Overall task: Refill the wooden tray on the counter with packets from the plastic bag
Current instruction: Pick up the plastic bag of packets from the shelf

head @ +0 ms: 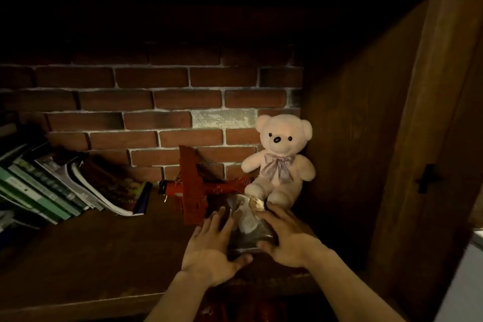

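Dimly lit throughout, with the upper back of the shelf recess lost in shadow. Hard to make out inside the clear plastic bag [247,227]: pale, crumpled shapes, possibly packets, plus a tan bit at the top near the bear's foot; not countable. Bag lying on the dark wooden shelf [104,256], near its front edge, partly covered on both sides by hands. Left hand [211,251] open, fingers spread, pressed flat against the bag's left side, thumb at the lower edge. Right hand [285,238] likewise open and spread along the bag's right side, fingertips reaching toward the top; not clenched around it. Just behind the bag, touching or nearly so, a red toy plane [193,188], its wing standing upright. Beside that, in the right corner, a cream teddy bear [281,162] with a ribbon bow, seated against the brick wall [156,102]. Further left, leaning books [52,191], cut off by the frame edge.
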